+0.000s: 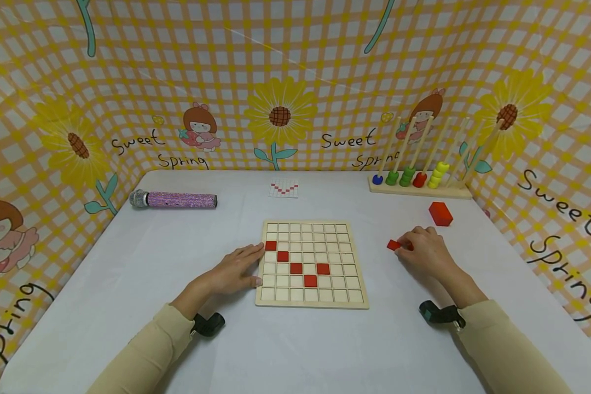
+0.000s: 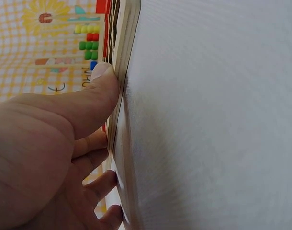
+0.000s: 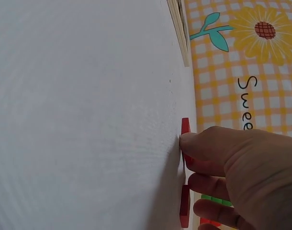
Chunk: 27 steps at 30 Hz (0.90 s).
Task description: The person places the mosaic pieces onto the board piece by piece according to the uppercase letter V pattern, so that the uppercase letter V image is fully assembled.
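A wooden grid board (image 1: pixel 312 305) lies flat in the middle of the table with several red square tiles (image 1: pixel 296 268) in its cells. My left hand (image 1: pixel 231 270) rests at the board's left side. Its fingers are fairly straight, and thumb and fingertips touch the edge, as the left wrist view also shows. Right of the board, my right hand (image 1: pixel 426 251) pinches a red tile (image 1: pixel 393 245) low over the table. The right wrist view has the thumb on this tile (image 3: pixel 185 125); fingers cover part of it. Beyond that hand stands a red block (image 1: pixel 440 214).
A small pattern card (image 1: pixel 283 188) with red squares lies behind the board. A glittery microphone (image 1: pixel 182 200) is at the back left. At the back right stands a peg rack (image 1: pixel 418 189) with coloured beads. Checked cloth walls (image 1: pixel 295 54) enclose the table.
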Tool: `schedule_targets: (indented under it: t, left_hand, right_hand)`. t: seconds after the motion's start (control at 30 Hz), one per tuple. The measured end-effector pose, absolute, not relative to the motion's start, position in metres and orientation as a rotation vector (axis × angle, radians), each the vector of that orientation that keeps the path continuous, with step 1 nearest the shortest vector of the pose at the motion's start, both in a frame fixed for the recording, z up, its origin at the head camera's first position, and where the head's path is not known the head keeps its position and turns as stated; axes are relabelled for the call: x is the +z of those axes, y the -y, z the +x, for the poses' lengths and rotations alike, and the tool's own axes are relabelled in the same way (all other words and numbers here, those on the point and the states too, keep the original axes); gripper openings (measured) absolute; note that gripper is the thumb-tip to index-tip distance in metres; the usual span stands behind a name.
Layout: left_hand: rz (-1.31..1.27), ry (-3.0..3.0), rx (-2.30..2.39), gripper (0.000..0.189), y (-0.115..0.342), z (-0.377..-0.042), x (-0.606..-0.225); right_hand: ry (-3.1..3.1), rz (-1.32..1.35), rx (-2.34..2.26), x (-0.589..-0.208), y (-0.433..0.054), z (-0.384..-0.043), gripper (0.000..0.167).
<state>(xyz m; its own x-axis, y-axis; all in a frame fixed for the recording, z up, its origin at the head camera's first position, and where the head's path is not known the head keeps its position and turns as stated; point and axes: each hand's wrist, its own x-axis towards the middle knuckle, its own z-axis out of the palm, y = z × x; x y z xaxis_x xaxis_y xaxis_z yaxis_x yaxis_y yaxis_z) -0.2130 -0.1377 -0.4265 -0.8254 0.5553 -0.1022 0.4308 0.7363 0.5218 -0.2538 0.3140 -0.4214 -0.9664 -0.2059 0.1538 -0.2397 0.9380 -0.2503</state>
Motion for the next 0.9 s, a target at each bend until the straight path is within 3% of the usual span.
schedule_targets:
  t: [0.9]
  left_hand:
    - [0.76,-2.686,0.719,0.073,0.137,-0.213,-0.426]
  right_hand:
    - [2.926,0.427,0.384,-0.408,-0.276,-0.24,0.025]
